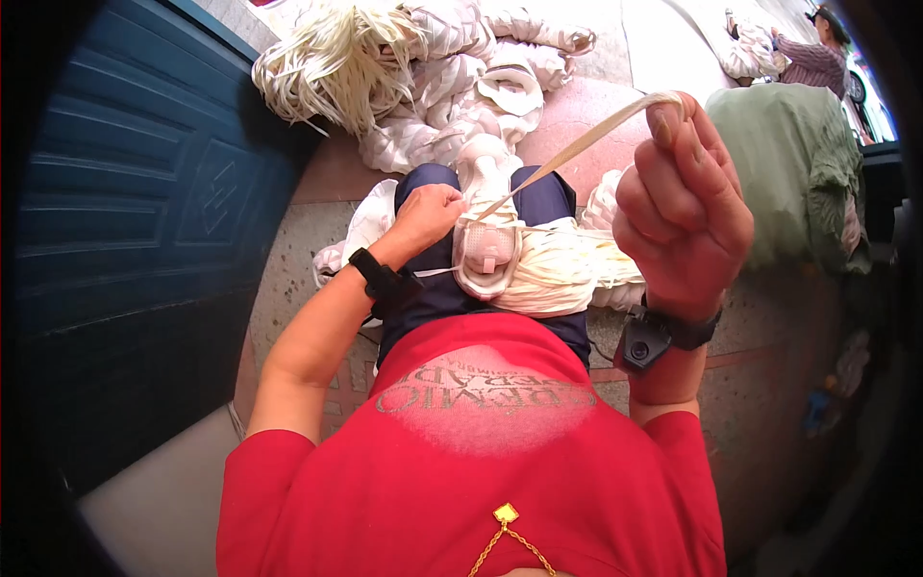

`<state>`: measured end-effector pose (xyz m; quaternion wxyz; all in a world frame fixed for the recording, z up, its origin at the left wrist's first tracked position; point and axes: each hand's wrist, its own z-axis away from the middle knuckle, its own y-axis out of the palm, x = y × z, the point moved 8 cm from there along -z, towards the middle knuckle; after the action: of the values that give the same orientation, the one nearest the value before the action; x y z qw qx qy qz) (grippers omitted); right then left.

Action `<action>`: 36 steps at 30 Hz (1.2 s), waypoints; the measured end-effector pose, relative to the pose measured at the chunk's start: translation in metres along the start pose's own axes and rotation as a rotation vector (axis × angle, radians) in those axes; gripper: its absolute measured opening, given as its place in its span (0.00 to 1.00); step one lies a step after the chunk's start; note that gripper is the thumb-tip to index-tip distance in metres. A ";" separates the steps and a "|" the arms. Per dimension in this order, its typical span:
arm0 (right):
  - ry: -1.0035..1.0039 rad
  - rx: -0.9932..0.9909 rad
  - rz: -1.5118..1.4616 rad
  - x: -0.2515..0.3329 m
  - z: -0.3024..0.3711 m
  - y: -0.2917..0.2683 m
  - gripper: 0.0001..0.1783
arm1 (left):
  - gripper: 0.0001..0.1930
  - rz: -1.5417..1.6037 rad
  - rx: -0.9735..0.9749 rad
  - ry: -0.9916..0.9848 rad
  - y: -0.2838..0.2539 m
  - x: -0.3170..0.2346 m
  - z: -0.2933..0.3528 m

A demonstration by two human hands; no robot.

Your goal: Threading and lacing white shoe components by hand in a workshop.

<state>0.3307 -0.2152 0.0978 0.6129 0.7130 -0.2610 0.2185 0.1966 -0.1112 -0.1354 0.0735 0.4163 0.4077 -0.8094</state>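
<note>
A pale pink and white shoe (486,248) lies across my lap between my knees. From its lacing area a flat cream shoelace (582,142) runs taut, up and to the right. My right hand (685,197) is raised well above the lap and pinches that shoelace near its upper end. Beside the shoe's left edge is my left hand (425,219), its fingers curled closed; what they hold, if anything, is hidden. A bundle of loose cream laces (558,277) rests on my lap against the right of the shoe. A short white lace end sticks out on the shoe's left.
Beyond my knees, a heap of pale shoes (433,115) lies on the tiled floor, with a thick bunch of cream laces (336,67). A blue panelled door (173,183) stands at left. On the right is a green cloth-covered bulk (779,173); another person (812,60) sits farther back.
</note>
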 end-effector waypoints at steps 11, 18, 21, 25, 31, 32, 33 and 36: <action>-0.115 -0.029 0.176 0.003 -0.025 -0.025 0.07 | 0.16 0.494 0.706 0.190 0.036 -0.085 0.006; -0.259 -0.438 0.178 0.025 -0.027 -0.113 0.07 | 0.10 0.855 0.351 0.074 -0.010 -0.044 -0.025; -0.233 -0.696 -0.158 0.026 -0.003 -0.195 0.07 | 0.06 1.567 0.127 -0.048 -0.070 0.020 -0.053; 0.071 -0.899 0.903 0.009 0.044 -0.244 0.06 | 0.09 1.489 -0.068 -0.046 -0.129 0.055 -0.039; 0.217 -0.248 1.441 -0.124 0.067 -0.208 0.11 | 0.12 0.331 -0.035 -0.148 -0.067 0.048 -0.008; 0.253 -0.248 1.472 -0.132 0.068 -0.206 0.10 | 0.11 0.284 0.054 -0.146 -0.045 0.047 -0.003; 0.283 -0.251 1.502 -0.138 0.069 -0.204 0.10 | 0.11 0.233 0.143 -0.138 -0.026 0.041 0.004; 0.166 -0.288 1.721 -0.143 0.069 -0.200 0.08 | 0.09 0.263 0.227 -0.109 0.009 0.025 0.020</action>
<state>0.3483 -0.2465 -0.1548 0.3365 0.1660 -0.6880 0.6212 0.1723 -0.1264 -0.1531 0.1531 0.4272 0.2511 -0.8550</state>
